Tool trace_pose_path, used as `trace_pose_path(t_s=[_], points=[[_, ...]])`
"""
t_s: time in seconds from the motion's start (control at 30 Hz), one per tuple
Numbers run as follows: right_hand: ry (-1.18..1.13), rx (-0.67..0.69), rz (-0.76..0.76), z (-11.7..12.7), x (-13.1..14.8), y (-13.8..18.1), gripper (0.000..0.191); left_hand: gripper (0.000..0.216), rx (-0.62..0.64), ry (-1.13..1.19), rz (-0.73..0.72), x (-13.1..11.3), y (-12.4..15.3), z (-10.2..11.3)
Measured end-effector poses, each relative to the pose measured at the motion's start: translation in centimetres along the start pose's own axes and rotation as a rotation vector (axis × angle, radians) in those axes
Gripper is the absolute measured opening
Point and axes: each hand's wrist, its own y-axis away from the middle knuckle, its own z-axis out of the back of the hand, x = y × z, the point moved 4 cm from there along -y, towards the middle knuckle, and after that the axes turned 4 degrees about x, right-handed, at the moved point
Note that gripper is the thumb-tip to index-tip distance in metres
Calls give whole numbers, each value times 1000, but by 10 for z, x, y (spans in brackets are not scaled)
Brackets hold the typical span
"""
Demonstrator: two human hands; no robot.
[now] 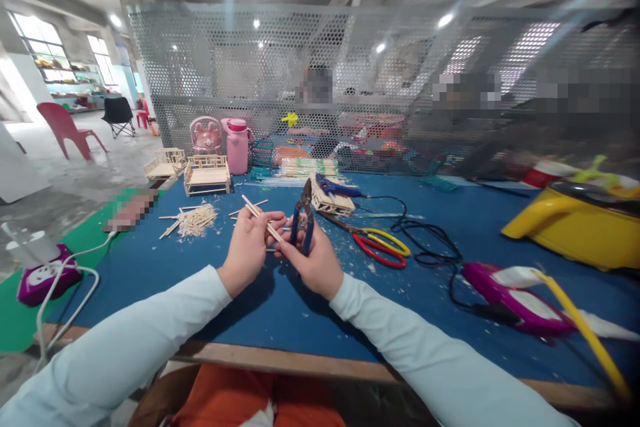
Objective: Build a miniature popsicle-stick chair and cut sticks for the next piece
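Note:
My left hand [249,245] is closed around thin wooden sticks [261,217] that slant up to the left above the blue table mat [280,310]. My right hand [314,259] grips blue-handled pliers [305,213], jaws pointing up, and its fingertips also touch the lower end of the sticks. Both hands meet over the middle of the mat. A loose pile of wooden sticks [196,220] lies to the left of my left hand.
Small stick-built furniture models [207,174] and a pink bottle [237,145] stand at the back. A glue gun [334,188] rests on a stick frame; red and yellow pliers [380,244] and black cable lie right. A perforated metal screen [280,80] closes off the far side.

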Motion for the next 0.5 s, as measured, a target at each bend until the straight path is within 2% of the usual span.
trace_pose_path(t_s=[0.17,0.3,0.5], points=[[104,-21,27,-1,0,2,27,18,36,-35,-25,1,1,-3],[18,-48,-43,-3,0,3,24,18,126,-104,22,1,-3,-3],[-81,-63,-153,-3,-7,0,31,22,243,-168,122,4,-6,1]])
